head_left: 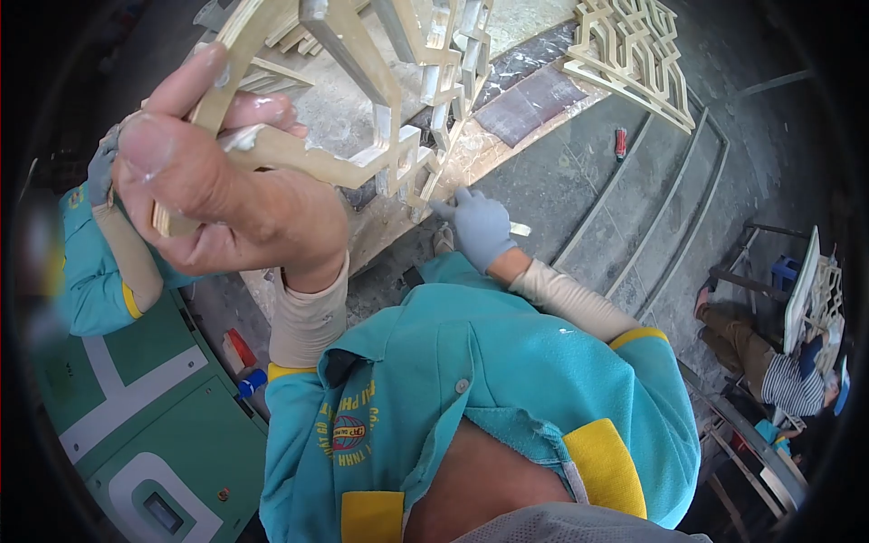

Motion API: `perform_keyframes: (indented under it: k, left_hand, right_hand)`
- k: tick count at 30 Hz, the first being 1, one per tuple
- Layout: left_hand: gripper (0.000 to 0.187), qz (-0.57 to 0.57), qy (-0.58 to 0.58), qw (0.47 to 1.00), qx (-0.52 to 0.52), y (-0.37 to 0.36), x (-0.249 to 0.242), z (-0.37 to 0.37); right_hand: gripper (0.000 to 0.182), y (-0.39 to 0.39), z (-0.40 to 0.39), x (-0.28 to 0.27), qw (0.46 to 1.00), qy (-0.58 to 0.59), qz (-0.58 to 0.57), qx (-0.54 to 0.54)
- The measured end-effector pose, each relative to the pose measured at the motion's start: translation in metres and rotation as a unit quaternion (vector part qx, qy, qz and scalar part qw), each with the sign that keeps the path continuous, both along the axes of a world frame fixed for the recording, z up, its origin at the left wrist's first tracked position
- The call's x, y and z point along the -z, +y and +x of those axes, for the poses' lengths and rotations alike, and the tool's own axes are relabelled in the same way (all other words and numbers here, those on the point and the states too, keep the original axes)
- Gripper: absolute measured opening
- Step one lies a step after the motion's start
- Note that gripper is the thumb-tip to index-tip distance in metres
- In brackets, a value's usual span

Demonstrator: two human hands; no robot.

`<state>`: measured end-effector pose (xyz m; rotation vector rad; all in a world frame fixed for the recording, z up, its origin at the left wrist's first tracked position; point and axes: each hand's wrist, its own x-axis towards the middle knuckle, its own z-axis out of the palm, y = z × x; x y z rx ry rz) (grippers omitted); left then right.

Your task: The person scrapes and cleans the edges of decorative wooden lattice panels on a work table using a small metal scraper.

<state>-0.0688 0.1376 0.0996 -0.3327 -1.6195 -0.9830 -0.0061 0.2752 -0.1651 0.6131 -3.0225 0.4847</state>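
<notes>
- Gripping wooden lattice (373, 86) in left hand (226, 195), with fingers curled around it.
- Poised with gloved right hand (482, 226) by edge of table (471, 158), fingers partly extended, contact unclear.

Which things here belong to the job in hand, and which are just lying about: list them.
Seemingly part of the job:
wooden lattice, held in the left hand
workbench beside it
perhaps the second lattice, farther off

Apparently just lying about:
red-handled tool near the metal rails
blue object, exact kind unclear
</notes>
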Motion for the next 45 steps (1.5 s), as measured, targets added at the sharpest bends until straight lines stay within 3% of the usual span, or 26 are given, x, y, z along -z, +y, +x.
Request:
perform_keyframes:
  k: [2,5,8,14,16,20,22,25,29,31,35,37,45]
  left_hand:
    - [0.064,-0.003,-0.009,1.000,0.009,-0.003,0.000,0.001]
    - [0.065,0.006,-0.008,1.000,0.016,-0.002,0.004,0.001]
    - [0.064,0.022,-0.004,0.999,0.032,-0.002,0.004,0.001]
    - [0.057,0.066,-0.016,0.997,0.032,0.007,0.000,0.002]
    - [0.056,0.073,-0.013,0.996,0.041,0.006,0.001,-0.001]
    - [0.054,0.090,-0.009,0.994,0.053,0.009,-0.001,-0.004]
    - [0.054,0.097,-0.014,0.994,0.044,0.008,-0.003,-0.003]
    - [0.059,0.124,-0.074,0.990,-0.003,-0.009,-0.007,0.002]
    - [0.067,0.129,-0.081,0.987,-0.046,-0.039,-0.007,0.013]
    - [0.068,0.130,-0.083,0.987,-0.048,-0.047,-0.007,0.017]
    - [0.068,0.128,-0.081,0.987,-0.058,-0.050,-0.004,0.021]
    - [0.068,0.123,-0.080,0.987,-0.057,-0.049,-0.005,0.021]
    - [0.067,0.164,-0.091,0.982,-0.012,-0.065,-0.003,0.013]
  right_hand:
    - [0.047,0.001,0.004,0.000,0.999,-0.024,-0.006,-0.025]
    - [0.047,0.008,-0.011,-0.002,0.999,-0.005,-0.040,0.023]
    - [0.044,0.002,-0.012,-0.003,0.997,-0.015,0.036,0.060]
    - [0.047,0.005,-0.001,-0.007,0.999,-0.032,-0.011,-0.033]
    - [0.048,0.008,-0.013,-0.009,0.998,-0.021,-0.046,0.047]
    - [0.047,0.005,-0.010,0.001,0.999,-0.001,-0.009,0.031]
    - [0.048,0.006,-0.002,-0.001,0.992,-0.110,-0.045,-0.036]
    - [0.043,0.031,-0.006,-0.013,0.973,-0.177,-0.143,-0.023]
    - [0.039,0.058,-0.008,-0.010,0.962,-0.155,-0.223,0.009]
    - [0.045,0.054,-0.006,-0.030,0.982,-0.089,-0.153,0.071]
    - [0.048,0.024,-0.017,-0.011,0.978,0.001,-0.191,0.079]
    - [0.048,0.011,-0.030,0.000,0.991,0.048,-0.092,0.090]
    - [0.054,0.023,-0.012,0.013,0.994,0.043,-0.075,0.070]
